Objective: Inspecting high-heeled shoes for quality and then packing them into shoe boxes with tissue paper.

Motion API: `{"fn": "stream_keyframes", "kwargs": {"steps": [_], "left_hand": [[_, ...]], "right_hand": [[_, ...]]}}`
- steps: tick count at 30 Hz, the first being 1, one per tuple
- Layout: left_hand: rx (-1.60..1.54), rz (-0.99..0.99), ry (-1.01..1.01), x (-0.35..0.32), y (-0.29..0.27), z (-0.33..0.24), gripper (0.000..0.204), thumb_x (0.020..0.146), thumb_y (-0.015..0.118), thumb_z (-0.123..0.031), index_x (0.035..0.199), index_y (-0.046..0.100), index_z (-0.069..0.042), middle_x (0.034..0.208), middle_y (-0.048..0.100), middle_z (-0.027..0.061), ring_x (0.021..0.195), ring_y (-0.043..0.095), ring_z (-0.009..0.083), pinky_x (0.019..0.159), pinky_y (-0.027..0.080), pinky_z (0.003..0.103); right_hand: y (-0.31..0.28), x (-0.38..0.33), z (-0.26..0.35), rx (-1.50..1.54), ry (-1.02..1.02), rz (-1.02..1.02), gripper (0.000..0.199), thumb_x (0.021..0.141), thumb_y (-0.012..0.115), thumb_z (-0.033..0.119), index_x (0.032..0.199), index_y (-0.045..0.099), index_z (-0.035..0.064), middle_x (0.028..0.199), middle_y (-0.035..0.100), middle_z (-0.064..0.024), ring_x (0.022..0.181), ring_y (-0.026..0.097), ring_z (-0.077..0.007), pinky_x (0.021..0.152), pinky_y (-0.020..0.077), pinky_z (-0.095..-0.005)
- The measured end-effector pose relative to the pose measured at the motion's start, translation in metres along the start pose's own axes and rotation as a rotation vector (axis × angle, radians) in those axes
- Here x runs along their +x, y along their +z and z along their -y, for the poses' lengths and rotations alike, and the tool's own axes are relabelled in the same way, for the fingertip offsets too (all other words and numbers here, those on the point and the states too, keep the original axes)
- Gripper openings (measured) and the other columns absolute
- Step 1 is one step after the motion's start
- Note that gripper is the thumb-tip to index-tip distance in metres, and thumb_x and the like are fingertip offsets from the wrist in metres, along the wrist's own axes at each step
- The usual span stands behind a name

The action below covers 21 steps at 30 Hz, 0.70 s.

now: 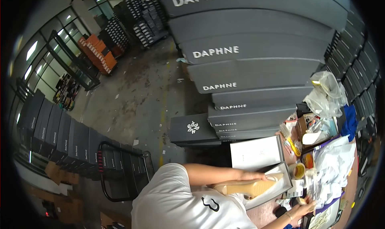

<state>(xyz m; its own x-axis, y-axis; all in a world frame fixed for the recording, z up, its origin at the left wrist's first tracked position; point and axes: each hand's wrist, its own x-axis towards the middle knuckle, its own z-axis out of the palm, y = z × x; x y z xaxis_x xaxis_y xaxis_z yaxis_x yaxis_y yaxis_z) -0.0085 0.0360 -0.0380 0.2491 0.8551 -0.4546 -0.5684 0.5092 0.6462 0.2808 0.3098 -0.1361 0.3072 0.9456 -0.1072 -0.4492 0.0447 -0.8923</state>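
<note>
My left hand (253, 175) is closed around a tan shoe (244, 187), whose pale sole faces up. The shoe lies over an open dark grey shoebox (287, 176) with a white inside; the raised lid (256, 152) stands at its far side. To the right, my right hand (303, 208) reaches low over the cluttered table, its fingers closed on something small that I cannot make out. Clear plastic (312, 184) lies just beyond those fingers. A roll of yellowish tape (297, 171) stands beside the shoebox.
A tall stack of dark grey shoeboxes (256, 74) rises past the table. Crumpled white wrapping (335, 169) and a carton of small supplies (315, 129) crowd the right. At left stand a black-handled trolley (102, 181) and a row of shoeboxes (66, 135).
</note>
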Motion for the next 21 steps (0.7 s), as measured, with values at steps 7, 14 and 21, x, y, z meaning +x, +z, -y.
{"fn": "stream_keyframes", "kwargs": {"steps": [7,14,21], "left_hand": [[0.04,-0.015,0.07,-0.014,0.01,0.006,0.056,0.088,0.054,-0.042,0.128,0.049,-0.004,0.114,0.056,0.0115,0.099,0.054,0.0191,0.085,0.045,0.033],[-0.139,-0.021,0.189,0.011,-0.013,0.028,0.043,0.089,0.052,-0.036,0.117,0.052,-0.003,0.095,0.059,0.0135,0.078,0.06,0.0208,0.069,0.052,0.036],[-0.383,0.101,0.217,-0.015,0.003,-0.007,0.05,0.09,0.051,-0.036,0.128,0.049,-0.002,0.113,0.06,0.0111,0.099,0.061,0.02,0.087,0.051,0.036]], "right_hand": [[0.053,-0.047,0.028,-0.716,-0.512,0.155,0.047,0.09,0.062,0.01,0.133,0.047,-0.0014,0.12,0.057,-0.0191,0.103,0.059,-0.0297,0.087,0.05,-0.0361],[0.089,-0.032,-0.017,-1.242,-0.747,0.687,0.055,0.084,0.06,0.002,0.136,0.046,0.0068,0.124,0.049,-0.0231,0.112,0.049,-0.0363,0.099,0.0382,-0.0409],[0.107,-0.207,0.079,-1.043,-0.329,0.976,0.045,0.079,0.05,0.001,0.123,0.052,-0.0008,0.118,0.053,-0.0213,0.111,0.051,-0.0366,0.097,0.0386,-0.041]]}}
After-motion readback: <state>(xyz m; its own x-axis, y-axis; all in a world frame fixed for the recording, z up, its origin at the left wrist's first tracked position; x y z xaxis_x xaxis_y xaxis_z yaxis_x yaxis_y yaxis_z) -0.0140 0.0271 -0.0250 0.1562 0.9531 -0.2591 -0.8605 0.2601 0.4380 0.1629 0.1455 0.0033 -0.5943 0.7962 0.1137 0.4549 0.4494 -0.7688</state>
